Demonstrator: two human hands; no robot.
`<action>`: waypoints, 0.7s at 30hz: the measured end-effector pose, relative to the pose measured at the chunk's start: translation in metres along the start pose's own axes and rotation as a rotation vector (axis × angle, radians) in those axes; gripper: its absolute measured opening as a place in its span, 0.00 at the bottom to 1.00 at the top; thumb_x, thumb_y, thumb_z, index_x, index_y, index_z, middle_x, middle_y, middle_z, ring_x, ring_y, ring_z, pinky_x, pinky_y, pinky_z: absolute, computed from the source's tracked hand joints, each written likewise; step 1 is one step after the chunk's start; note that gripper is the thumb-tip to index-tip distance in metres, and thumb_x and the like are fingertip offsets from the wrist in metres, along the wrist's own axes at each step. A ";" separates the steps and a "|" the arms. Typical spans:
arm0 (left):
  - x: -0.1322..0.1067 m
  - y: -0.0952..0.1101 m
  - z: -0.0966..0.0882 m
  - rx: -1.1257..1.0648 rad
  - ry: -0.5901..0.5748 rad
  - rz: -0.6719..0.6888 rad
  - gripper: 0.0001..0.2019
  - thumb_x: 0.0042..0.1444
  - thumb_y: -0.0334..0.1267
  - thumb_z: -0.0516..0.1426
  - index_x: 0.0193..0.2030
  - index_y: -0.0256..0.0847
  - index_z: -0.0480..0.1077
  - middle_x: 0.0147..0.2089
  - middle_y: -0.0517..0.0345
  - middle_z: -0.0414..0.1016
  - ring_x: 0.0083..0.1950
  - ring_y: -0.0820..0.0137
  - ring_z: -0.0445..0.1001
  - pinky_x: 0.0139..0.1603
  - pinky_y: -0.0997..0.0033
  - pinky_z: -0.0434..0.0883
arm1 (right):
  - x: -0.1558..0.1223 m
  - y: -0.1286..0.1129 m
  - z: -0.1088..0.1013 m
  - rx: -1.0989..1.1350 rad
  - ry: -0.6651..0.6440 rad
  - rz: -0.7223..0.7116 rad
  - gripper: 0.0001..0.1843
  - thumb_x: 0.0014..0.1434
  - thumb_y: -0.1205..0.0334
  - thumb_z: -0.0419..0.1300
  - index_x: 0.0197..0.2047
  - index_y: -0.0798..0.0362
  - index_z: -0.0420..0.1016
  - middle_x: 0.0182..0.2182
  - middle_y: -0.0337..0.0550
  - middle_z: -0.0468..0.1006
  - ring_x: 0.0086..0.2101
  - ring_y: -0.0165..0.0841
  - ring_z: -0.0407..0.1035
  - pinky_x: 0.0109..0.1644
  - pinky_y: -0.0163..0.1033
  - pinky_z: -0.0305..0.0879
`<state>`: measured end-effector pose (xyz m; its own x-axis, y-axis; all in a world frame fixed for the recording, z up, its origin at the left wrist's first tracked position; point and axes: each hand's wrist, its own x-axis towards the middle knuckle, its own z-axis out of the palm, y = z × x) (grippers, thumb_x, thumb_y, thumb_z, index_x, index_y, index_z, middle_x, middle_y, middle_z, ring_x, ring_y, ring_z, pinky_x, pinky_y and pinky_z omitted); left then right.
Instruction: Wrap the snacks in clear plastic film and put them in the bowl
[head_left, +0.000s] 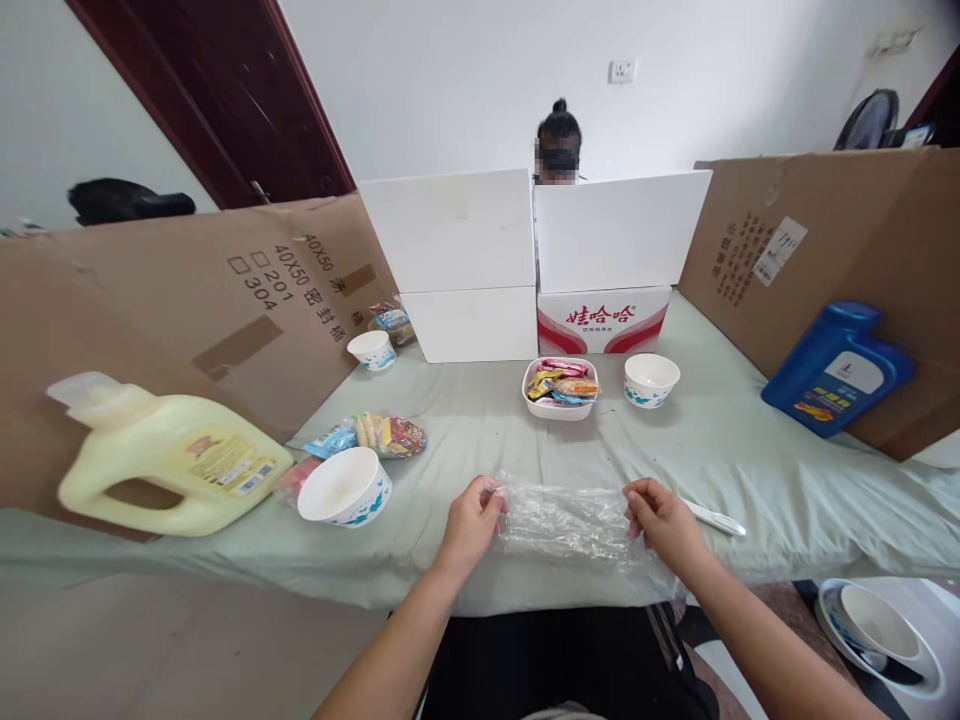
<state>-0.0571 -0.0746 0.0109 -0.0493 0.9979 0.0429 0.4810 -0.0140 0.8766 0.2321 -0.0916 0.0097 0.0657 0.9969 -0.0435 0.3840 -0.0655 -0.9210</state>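
A crinkled sheet of clear plastic film (562, 522) stretches between my two hands, just over the front part of the cloth-covered table. It could be a bag; the frame does not settle that. My left hand (474, 520) pinches its left end between thumb and fingers. At the opposite end, my right hand (661, 518) pinches it too. A white utensil (714, 518), perhaps a knife, lies partly hidden just beyond my right hand. Farther back stands a white square bowl (561, 408) filled with several wrapped snacks (559, 382), beside a paper bowl (651, 382) with blue print.
Left are a yellow detergent jug (172, 460), another paper bowl (345, 488), packaged snacks (390, 436) and a small bowl (372, 350). A blue bottle (836, 370) leans right. Cardboard (225, 290) and white boxes (472, 325) border the table (465, 420); a person (559, 135) sits behind.
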 end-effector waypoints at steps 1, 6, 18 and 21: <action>0.000 0.001 -0.001 0.087 0.014 -0.001 0.06 0.58 0.39 0.51 0.35 0.42 0.66 0.26 0.63 0.74 0.22 0.73 0.69 0.27 0.75 0.63 | -0.002 0.002 0.004 -0.139 0.000 -0.028 0.14 0.60 0.49 0.49 0.36 0.50 0.67 0.23 0.37 0.73 0.22 0.32 0.69 0.25 0.36 0.60; -0.004 0.002 -0.003 0.469 0.052 -0.012 0.04 0.55 0.31 0.55 0.37 0.42 0.68 0.28 0.61 0.74 0.33 0.68 0.74 0.36 0.73 0.63 | -0.013 0.008 0.016 -0.718 0.020 -0.229 0.13 0.65 0.59 0.46 0.38 0.50 0.70 0.36 0.42 0.77 0.32 0.33 0.72 0.32 0.36 0.57; 0.002 0.001 -0.017 0.334 -0.070 -0.129 0.12 0.62 0.36 0.48 0.28 0.41 0.66 0.23 0.64 0.72 0.19 0.74 0.70 0.25 0.75 0.63 | -0.014 0.004 0.015 -0.941 0.006 -0.292 0.12 0.67 0.62 0.46 0.36 0.50 0.69 0.35 0.41 0.74 0.30 0.31 0.71 0.30 0.35 0.57; 0.000 0.004 -0.017 0.425 -0.062 -0.108 0.09 0.55 0.32 0.56 0.25 0.40 0.66 0.23 0.63 0.70 0.25 0.71 0.72 0.31 0.73 0.64 | -0.004 0.003 0.011 -0.965 0.057 -0.403 0.11 0.64 0.64 0.49 0.35 0.51 0.71 0.40 0.46 0.75 0.38 0.35 0.71 0.41 0.38 0.62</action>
<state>-0.0701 -0.0754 0.0223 -0.0730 0.9942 -0.0784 0.7937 0.1055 0.5991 0.2229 -0.0956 0.0028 -0.1968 0.9506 0.2401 0.9573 0.2392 -0.1626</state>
